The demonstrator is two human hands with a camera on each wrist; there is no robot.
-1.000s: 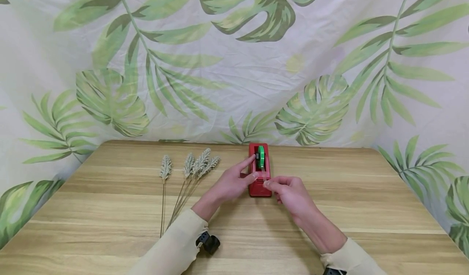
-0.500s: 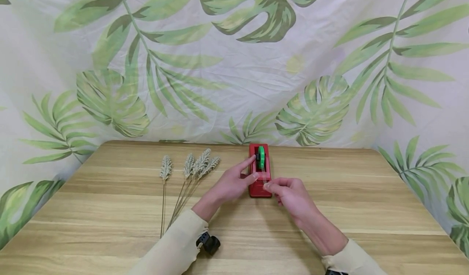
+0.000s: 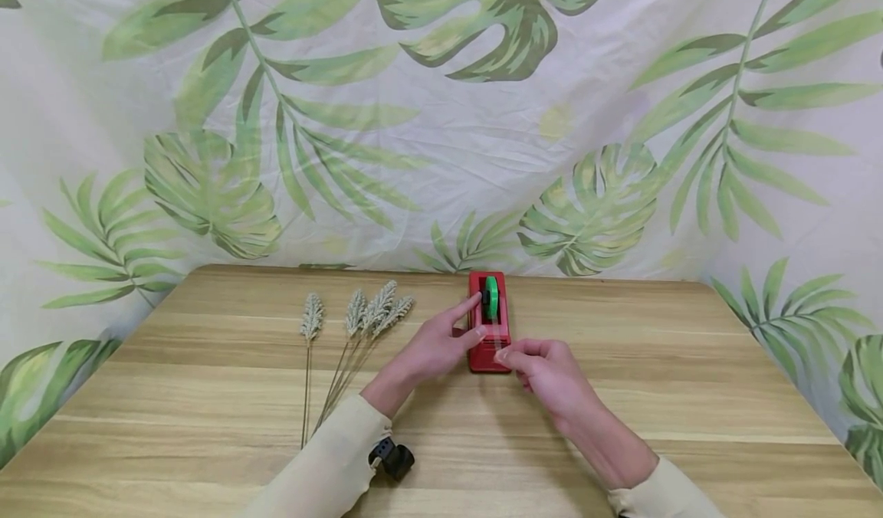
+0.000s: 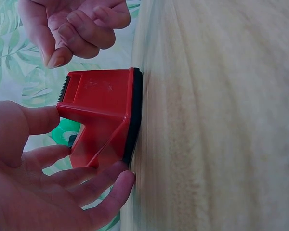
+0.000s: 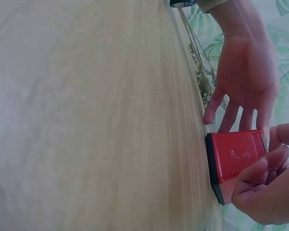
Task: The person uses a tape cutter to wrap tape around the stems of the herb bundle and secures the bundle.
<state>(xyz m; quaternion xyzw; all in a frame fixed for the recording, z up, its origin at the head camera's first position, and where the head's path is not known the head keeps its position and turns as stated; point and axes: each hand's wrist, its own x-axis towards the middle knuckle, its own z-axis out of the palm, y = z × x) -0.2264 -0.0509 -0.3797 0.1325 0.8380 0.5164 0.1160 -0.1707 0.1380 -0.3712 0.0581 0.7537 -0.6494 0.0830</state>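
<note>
A red tape dispenser [image 3: 485,362] with a black base stands on the table, a green tape roll [image 3: 492,297] seated in it. Against its left side lie the spread, nearly straight fingers of my left hand [image 3: 436,343]. In the left wrist view, the left thumb [image 4: 43,120] touches the dispenser just below the toothed cutter [image 4: 64,89]. Above the dispenser's front end, my right hand [image 3: 554,374] pinches the end of a clear tape strip [image 3: 497,341] between thumb and forefinger. Its other fingers are curled. The strip runs back toward the roll.
Several dried-looking grass stems with pale grey heads [image 3: 375,309] lie left of the dispenser, one stem [image 3: 312,316] apart from the others. Behind the wooden table [image 3: 655,365] hangs a leaf-patterned cloth [image 3: 455,158]. A black wrist camera [image 3: 393,458] sits on my left sleeve.
My right hand has moved slightly toward me with the tape end, drawing the strip a little farther over the dispenser's front. My left hand stays against the dispenser.
</note>
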